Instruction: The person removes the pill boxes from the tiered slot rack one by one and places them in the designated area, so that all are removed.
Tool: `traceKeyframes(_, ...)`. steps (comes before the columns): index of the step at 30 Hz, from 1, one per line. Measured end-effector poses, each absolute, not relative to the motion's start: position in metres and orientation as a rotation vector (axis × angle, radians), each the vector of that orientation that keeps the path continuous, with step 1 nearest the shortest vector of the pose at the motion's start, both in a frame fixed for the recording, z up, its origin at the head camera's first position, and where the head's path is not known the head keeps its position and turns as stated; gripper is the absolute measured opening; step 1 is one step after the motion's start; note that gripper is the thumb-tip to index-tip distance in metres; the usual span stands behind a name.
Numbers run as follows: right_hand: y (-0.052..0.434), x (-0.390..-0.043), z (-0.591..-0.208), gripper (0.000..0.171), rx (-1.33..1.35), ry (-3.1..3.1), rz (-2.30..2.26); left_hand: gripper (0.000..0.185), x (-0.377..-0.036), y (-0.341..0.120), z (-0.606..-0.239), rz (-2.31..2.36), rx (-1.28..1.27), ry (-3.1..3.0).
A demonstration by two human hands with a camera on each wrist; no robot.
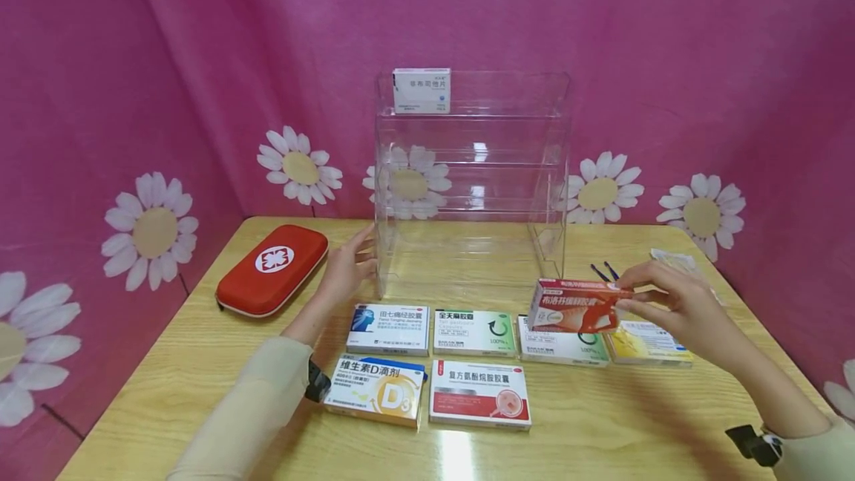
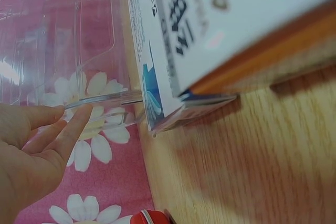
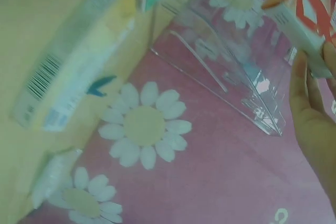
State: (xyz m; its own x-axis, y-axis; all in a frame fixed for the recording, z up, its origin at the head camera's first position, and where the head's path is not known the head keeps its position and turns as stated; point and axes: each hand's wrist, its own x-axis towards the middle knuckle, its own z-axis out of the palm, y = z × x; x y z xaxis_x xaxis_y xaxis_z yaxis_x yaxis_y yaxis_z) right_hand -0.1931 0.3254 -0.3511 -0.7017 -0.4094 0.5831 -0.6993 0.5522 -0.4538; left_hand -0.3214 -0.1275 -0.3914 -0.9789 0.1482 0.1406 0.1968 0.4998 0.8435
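My right hand (image 1: 677, 303) pinches a red and white medicine box (image 1: 574, 306) by its right end, raised over the table and overlapping a green and white box (image 1: 568, 347) in the head view. The same red box (image 3: 307, 22) shows at the upper right of the right wrist view. With fingers mostly straight, my left hand (image 1: 347, 266) touches the left side of a clear stepped display rack (image 1: 470, 243). In the left wrist view its fingertips (image 2: 86, 111) meet the rack's edge. One white box (image 1: 422, 91) stands at the left of the rack's top tier.
Flat before the rack lie a blue-white box (image 1: 389, 329), another green-white box (image 1: 474, 332), a yellow box (image 1: 651, 344), a vitamin D box (image 1: 377, 392) and a red-white box (image 1: 479, 394). A red first-aid case (image 1: 272, 271) sits left; blue sticks (image 1: 604, 271) lie at right.
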Motion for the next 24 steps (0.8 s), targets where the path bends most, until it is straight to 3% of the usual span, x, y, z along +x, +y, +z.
traceKeyframes(12, 0.331, -0.169, -0.394, 0.039, 1.009, -2.477, 1.087, 0.069, -0.319, -0.127, -0.390, -1.540, -0.284, -2.687)
traceKeyframes(24, 0.339, -0.161, -0.414, 0.026, 0.934, -2.670, 1.151, 0.070, -0.320, -0.127, -0.391, -1.514, -0.301, -2.688)
